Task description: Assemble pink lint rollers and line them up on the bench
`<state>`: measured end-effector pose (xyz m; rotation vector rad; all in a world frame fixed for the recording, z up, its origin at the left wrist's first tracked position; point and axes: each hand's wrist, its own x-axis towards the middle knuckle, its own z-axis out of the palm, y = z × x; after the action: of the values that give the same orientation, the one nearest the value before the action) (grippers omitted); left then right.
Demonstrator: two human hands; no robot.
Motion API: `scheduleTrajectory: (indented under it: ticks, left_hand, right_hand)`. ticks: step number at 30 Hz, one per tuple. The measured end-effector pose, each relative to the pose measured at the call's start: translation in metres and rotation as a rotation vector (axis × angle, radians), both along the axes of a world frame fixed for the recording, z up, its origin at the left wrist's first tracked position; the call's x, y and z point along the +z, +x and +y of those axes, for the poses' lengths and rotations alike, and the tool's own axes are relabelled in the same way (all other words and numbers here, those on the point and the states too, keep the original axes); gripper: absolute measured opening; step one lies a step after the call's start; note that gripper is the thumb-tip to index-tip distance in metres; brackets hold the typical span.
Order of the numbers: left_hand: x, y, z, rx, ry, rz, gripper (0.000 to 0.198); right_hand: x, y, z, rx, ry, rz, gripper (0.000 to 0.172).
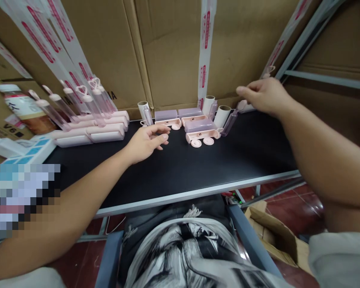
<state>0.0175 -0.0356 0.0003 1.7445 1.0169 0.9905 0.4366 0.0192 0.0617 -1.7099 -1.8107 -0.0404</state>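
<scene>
My left hand [148,140] is held over the black table with loosely bent fingers, thumb apart, and nothing seen in it. Just beyond are pale pink cases [201,136] with lilac lids [200,126] and small pink discs [196,143] in front. White cardboard tubes [222,117] and slim clear lilac tubes [229,123] stand or lean among them. At the right rear, my right hand [262,95] reaches out, thumb extended; its other fingers are partly hidden. A pink heart-shaped handle [269,72] shows just behind it, and a pink rounded piece [241,106] lies below.
At left, pink cases [105,132] lie stacked with clear heart-topped tubes [93,106] upright on them. A labelled bottle [25,110] and a white-and-blue box [33,150] stand farther left. Cardboard [174,52] walls the back; a metal frame [327,80] bounds the right.
</scene>
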Motion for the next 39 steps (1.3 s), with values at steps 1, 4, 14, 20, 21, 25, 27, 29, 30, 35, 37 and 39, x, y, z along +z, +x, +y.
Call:
scheduleTrajectory:
  ticks: [1,4,14,20,21,25,27,29,30,35,37,39]
  left_hand:
    - [0.0,0.0,0.0,0.0,0.008,-0.003,0.046]
    - [0.001,-0.001,-0.001,-0.006,0.036,-0.008,0.044]
    - [0.006,0.002,-0.012,-0.076,0.176,-0.01,0.046]
    - [0.003,0.005,-0.012,-0.055,0.252,-0.013,0.049]
    - [0.004,0.008,-0.014,-0.053,0.289,-0.019,0.05]
    - [0.009,0.018,-0.024,-0.094,0.386,-0.03,0.063]
    - [0.011,0.02,-0.029,-0.124,0.394,0.015,0.063]
    - [0.011,0.019,-0.031,-0.129,0.37,0.086,0.054]
    - [0.01,0.018,-0.03,-0.127,0.342,0.11,0.05]
    - [0.005,0.011,-0.014,-0.094,0.142,0.009,0.04]
    - [0.006,0.01,-0.009,-0.074,0.079,-0.082,0.04]
    - [0.009,0.01,-0.007,-0.057,0.033,-0.178,0.048]
  right_hand:
    - [-0.003,-0.007,-0.009,-0.009,-0.038,-0.018,0.039]
    - [-0.01,-0.019,-0.025,-0.047,-0.132,-0.08,0.037]
    - [0.024,-0.023,-0.056,0.034,0.008,-0.106,0.029]
    - [0.052,-0.073,-0.096,0.088,-0.064,-0.125,0.022]
    - [0.054,-0.085,-0.104,0.156,-0.043,-0.092,0.023]
    - [0.046,-0.141,-0.12,0.552,-0.054,0.172,0.029]
    - [0.036,-0.164,-0.115,0.678,-0.097,0.302,0.032]
    - [0.028,-0.175,-0.103,0.718,-0.113,0.364,0.03]
    - [0.026,-0.174,-0.095,0.711,-0.108,0.359,0.028]
    - [0.024,-0.12,-0.045,0.498,-0.125,-0.121,0.024]
    - [0.017,-0.091,-0.029,0.396,-0.277,-0.326,0.014]
    - [0.003,-0.068,-0.017,0.336,-0.387,-0.45,0.018]
